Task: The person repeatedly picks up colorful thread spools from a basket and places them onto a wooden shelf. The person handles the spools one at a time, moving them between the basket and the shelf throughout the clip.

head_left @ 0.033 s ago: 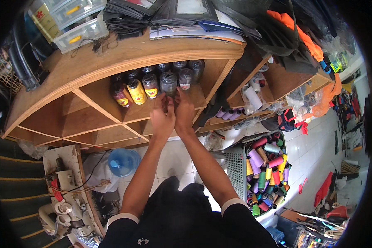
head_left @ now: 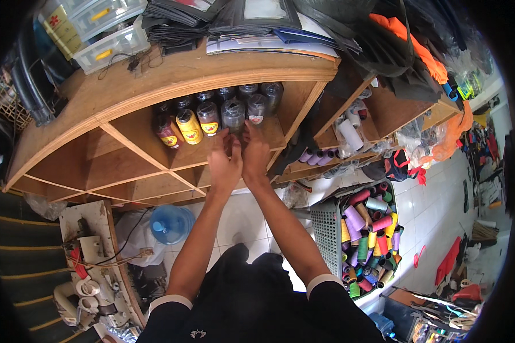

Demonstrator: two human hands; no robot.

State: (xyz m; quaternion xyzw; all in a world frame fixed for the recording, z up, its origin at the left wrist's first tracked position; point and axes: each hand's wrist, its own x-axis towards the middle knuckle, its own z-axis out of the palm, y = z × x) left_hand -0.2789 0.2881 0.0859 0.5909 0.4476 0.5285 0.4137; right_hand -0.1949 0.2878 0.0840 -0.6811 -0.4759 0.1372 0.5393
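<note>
Both my arms reach forward into a compartment of the wooden shelf (head_left: 212, 73). A black thread spool in clear plastic (head_left: 233, 116) stands upright at the front of its row. My left hand (head_left: 225, 162) and my right hand (head_left: 255, 153) close on its lower part from either side, fingers partly hidden. To its right is another dark spool with a round label (head_left: 257, 108). On its left are a black spool with a yellow label (head_left: 209, 118), a yellow spool (head_left: 189, 127) and a dark red spool (head_left: 167, 131). More dark spools (head_left: 226, 93) stand behind.
Folders (head_left: 257, 26) and clear plastic drawers (head_left: 111, 46) sit atop the shelf. A grey crate (head_left: 326, 231) of colourful spools stands on the floor at right. Near the left are a blue water jug (head_left: 171, 224) and a sewing machine (head_left: 91, 286) on its table.
</note>
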